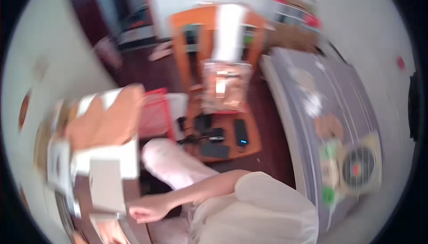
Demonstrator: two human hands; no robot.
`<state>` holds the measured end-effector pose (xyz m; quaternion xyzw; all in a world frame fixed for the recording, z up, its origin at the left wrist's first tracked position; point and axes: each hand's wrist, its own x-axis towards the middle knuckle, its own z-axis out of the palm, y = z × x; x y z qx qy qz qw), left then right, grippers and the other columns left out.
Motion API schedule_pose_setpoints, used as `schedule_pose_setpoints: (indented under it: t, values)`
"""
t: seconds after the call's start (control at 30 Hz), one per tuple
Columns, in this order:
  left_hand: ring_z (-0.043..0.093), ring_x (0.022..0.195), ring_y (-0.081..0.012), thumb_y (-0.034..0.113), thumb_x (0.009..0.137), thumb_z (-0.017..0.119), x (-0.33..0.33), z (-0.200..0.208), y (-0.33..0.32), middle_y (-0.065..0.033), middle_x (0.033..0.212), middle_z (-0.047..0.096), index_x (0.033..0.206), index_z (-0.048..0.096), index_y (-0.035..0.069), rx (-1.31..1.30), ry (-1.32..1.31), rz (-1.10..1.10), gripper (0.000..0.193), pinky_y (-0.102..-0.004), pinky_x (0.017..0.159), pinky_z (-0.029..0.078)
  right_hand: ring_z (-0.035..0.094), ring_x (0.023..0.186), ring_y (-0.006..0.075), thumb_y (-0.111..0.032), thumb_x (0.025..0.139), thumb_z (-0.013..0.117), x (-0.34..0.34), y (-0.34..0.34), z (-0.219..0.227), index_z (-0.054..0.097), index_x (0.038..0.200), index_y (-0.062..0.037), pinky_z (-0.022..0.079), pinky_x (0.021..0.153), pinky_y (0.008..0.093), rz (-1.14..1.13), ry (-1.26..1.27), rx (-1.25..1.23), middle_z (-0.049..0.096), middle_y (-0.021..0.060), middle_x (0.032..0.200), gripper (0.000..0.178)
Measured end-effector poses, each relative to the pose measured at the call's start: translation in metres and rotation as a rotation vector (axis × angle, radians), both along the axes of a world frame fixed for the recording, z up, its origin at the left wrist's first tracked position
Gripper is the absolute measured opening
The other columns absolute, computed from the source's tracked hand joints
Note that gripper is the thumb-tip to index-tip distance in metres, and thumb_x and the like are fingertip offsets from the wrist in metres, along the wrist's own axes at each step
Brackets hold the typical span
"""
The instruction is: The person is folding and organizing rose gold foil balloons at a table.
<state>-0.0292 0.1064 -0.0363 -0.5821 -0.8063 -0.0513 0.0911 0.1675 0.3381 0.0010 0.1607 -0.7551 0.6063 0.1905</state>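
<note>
My right hand [149, 209] is closed with curled fingers at the edge of the brown table [138, 219]. It lies beside the lower corner of a flat light-grey panel, perhaps a box or lid [107, 186]; whether it grips anything is hidden by blur. Below the panel is a white-edged open box or frame [96, 221]. A skin-coloured shape inside it, seemingly my left hand [113, 233], is smeared and cut off by the lower edge, so its fingers cannot be made out.
Orange-brown sheets [107, 119] lie over white ones on the table. Ahead, a wooden chair [249, 132] carries a clear bag of copper-coloured items [226, 86], dark devices and a black power bank [240, 132]. A bed [285, 123] with a round target-like board [359, 168] stands at right.
</note>
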Motion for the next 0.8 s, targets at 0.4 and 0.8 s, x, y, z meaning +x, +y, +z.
schedule_pose_setpoints:
  t: [0.4, 0.8]
  values:
    - [0.023, 0.128, -0.042, 0.042, 0.082, 0.045, 0.079, 0.053, -0.104, -0.0201, 0.139, 0.027, 0.131, 0.04, 0.021, -0.054, -0.186, 0.604, 0.054, -0.0482, 0.106, 0.018, 0.048, 0.097, 0.0248, -0.038, 0.068, 0.069, -0.088, -0.021, 0.026, 0.053, 0.116, -0.0095, 0.041, 0.088, 0.0353, 0.262, 0.205, 0.854, 0.05, 0.0048, 0.123, 0.058]
    - [0.049, 0.107, -0.0255, 0.036, 0.075, 0.062, 0.13, 0.061, -0.117, -0.009, 0.106, 0.053, 0.108, 0.056, 0.01, 0.028, -0.3, 0.62, 0.042, -0.0396, 0.091, 0.039, 0.047, 0.085, 0.0197, -0.05, 0.063, 0.07, -0.104, -0.031, 0.013, 0.051, 0.12, -0.0046, 0.045, 0.081, 0.0319, 0.371, 0.254, 0.997, 0.05, 0.0027, 0.124, 0.075]
